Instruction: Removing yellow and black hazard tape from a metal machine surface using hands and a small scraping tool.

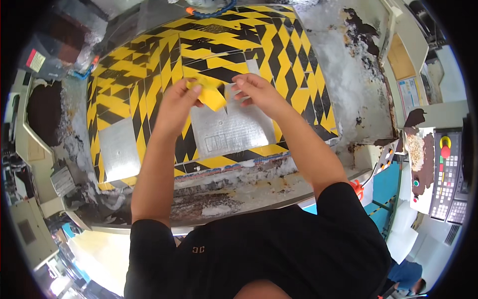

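A black shirt fills the lower edge, nearest the camera, and 2 bare forearms rise from it over a machine cover striped in yellow and black. It is no counter, so places go by the cover's own edges.

The left hand and the right hand meet above the cover's middle, holding a small yellow piece between them. The left thumb and fingertips pinch its left upper corner. The right hand's fingertips are pressed together at its right upper edge, touching it or just beside it; I cannot tell whether they truly grip. The piece hangs down from the 2 grips to a point, its long axis running roughly left to right between the hands. It lies right of the left grip and left of the right one, the left hand looking nearer and more firmly on it.

Just beneath it lies a bare grey metal plate within the stripes. A control panel with buttons stands well apart beyond the cover's right edge.
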Available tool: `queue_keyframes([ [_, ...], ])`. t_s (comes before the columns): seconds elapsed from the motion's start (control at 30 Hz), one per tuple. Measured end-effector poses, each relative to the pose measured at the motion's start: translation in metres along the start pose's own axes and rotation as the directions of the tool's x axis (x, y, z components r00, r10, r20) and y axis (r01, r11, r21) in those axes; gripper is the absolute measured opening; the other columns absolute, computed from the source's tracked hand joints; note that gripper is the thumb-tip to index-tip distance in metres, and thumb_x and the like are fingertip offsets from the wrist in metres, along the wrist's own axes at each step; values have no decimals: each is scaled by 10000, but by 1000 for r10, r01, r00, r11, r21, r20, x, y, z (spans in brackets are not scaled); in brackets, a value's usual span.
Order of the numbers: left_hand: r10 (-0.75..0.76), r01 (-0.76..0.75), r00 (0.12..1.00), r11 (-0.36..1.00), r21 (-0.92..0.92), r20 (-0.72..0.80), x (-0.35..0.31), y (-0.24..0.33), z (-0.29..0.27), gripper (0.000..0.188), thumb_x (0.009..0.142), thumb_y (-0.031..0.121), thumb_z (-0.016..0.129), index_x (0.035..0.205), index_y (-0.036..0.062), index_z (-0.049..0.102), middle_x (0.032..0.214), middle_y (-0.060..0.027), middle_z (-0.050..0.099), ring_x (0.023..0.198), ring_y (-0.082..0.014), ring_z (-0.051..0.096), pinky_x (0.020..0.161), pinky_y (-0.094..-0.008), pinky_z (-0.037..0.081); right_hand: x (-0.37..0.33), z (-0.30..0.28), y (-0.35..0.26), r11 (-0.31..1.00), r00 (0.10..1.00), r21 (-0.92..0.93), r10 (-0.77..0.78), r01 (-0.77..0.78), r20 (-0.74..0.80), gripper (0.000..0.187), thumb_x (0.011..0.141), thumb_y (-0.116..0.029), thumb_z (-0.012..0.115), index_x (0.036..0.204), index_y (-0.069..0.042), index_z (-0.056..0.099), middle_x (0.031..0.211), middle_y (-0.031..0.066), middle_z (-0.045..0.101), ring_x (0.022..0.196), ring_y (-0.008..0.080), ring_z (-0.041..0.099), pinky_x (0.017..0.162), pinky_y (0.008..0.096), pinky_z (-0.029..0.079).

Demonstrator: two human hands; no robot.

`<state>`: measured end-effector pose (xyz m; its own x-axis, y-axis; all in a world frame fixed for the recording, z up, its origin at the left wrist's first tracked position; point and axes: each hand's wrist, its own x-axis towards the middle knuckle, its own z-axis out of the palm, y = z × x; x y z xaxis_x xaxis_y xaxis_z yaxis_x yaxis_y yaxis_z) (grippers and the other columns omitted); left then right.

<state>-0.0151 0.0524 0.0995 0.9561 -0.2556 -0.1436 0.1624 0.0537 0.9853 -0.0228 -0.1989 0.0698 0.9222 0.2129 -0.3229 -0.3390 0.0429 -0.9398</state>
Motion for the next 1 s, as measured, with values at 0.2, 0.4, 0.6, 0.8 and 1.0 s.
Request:
queue_keyframes([
  [0.2,-63,91,992,953,-288,107,-19,-31,3,289,1009,178,568,1210,-29,588,1107,-89,669,985,-171,660,886,-318,536,-22,21,3,992,974,83,74,-93,216,436,1016,-351,564,1297,-17,574,1106,76,659,952,152,638,809,303,544],
  [0.4,-54,94,992,927,-363,118,-23,-41,6,255,1025,160,532,1200,-14,598,1161,-103,669,1058,-194,661,947,-353,533,-18,30,30,997,993,-68,-25,33,119,383,991,-228,611,1309,-19,561,996,39,656,891,112,618,784,283,527],
  [0.6,-67,122,988,899,-421,142,-27,-41,7,253,1029,148,520,1199,-25,596,1173,-111,667,1049,-186,656,937,-346,530,-14,32,38,999,986,-3,-50,51,160,425,956,-155,640,1328,15,526,969,57,644,795,101,593,717,262,508],
  [0.8,-75,128,986,912,-389,149,-29,-39,9,255,1029,142,518,1196,-35,595,1184,-120,674,1031,-164,656,919,-312,516,-12,27,43,949,975,275,105,-157,194,428,938,-151,673,1302,35,547,939,48,651,772,103,604,710,252,512],
  [1.0,-62,90,988,976,-196,143,-35,-47,9,242,1021,147,532,1189,-15,597,1208,-167,666,1075,-222,658,972,-362,506,-9,24,44,997,996,1,77,-77,40,313,928,-160,676,1179,24,639,890,85,692,772,177,661,691,290,527],
])
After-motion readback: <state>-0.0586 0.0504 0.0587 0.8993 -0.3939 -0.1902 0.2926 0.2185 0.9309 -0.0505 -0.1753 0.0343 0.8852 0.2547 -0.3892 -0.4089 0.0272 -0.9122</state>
